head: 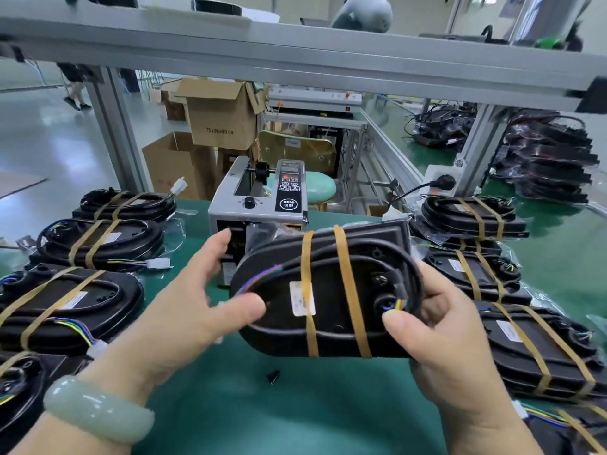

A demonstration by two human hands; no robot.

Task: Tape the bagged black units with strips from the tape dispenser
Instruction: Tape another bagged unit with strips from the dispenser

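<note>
Starting at the left, a row of finished units (pixel 95 244), each crossed by two tan strips, lies on the green worktop (pixel 279 405). Next comes the left hand (pixel 184 307), a pale bangle (pixel 98 408) on its wrist. Its fingers are spread and nearly straight, the forefinger reaching to the mouth of the tape dispenser (pixel 262 205) and the thumb lying against the left end of the black unit (pixel 328 290). Whether a strip is at the fingertip I cannot tell. The dispenser stands just behind the unit, so the left hand is the nearer to it, and the next strip probably falls to that hand. The unit is held off the worktop, between the hands, with its long axis running left to right and its flat face tipped toward the camera. It is an oval black shell, seemingly in a clear bag, with a coiled cable, coloured wire ends, a white label (pixel 302 298) and two tape bands (pixel 351 290) across its short way. The right hand (pixel 453 343) clamps its right end, thumb on the face, fingers curled behind. Beyond it lie more banded units (pixel 476 274).
</note>
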